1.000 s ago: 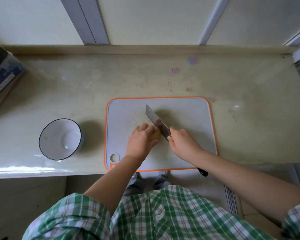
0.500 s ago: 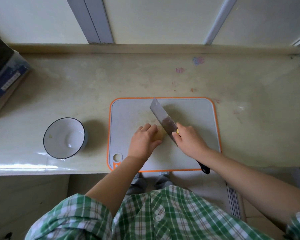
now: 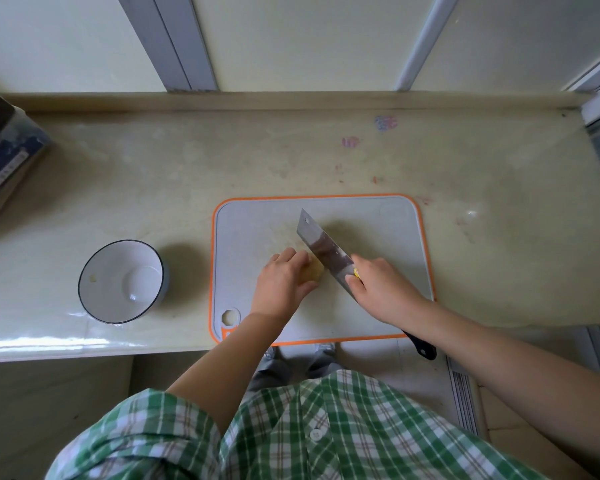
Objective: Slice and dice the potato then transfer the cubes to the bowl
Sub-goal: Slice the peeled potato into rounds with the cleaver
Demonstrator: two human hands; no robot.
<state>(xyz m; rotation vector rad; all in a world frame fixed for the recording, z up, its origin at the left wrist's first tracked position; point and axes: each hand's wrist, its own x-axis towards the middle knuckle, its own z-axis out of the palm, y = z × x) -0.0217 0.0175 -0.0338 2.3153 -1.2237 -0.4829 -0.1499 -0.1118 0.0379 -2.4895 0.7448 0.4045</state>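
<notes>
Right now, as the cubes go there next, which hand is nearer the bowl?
Left. The left hand holds the potato to the right of the bowl; the right hand grips the knife farther right, past the potato.

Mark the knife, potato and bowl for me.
knife (image 3: pixel 323 249): head view, middle of the blade.
potato (image 3: pixel 315 271): head view, yellow part showing next to the blade.
bowl (image 3: pixel 118 263): head view, bare inner wall.

beige counter (image 3: pixel 153 174) | blue box (image 3: pixel 4 161) far left | plaid shirt (image 3: pixel 326 438) bottom
</notes>
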